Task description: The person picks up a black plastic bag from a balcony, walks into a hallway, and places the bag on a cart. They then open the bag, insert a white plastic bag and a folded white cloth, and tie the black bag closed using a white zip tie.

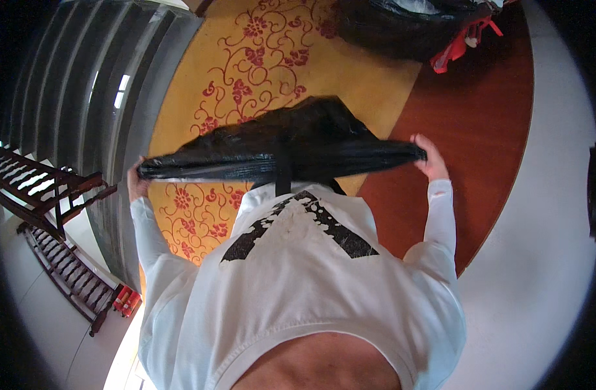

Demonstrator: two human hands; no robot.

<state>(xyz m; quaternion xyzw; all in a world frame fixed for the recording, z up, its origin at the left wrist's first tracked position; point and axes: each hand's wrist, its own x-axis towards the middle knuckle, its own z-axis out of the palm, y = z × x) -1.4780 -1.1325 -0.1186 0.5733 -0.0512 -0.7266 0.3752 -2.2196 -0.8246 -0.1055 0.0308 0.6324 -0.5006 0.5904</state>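
A black plastic bag [317, 141] is stretched wide in front of my waist, its gathered edge running nearly straight from side to side. My left hand [138, 181] grips the bag at its left end. At the opposite end, my right hand [430, 158] pinches the other corner, arm held out to the side. The middle of the bag bulges away from me above the patterned floor [220, 92]. A dark strap [283, 165] hangs across the middle of the bag. Parts of the bag are blurred.
At the top right stands a dark container or bag [390, 34], with a red plastic piece [456, 48] beside it. Grey steps [78, 73] and dark wooden railings [59, 190] lie to the left. A white wall or surface [532, 204] borders the brown floor [463, 146].
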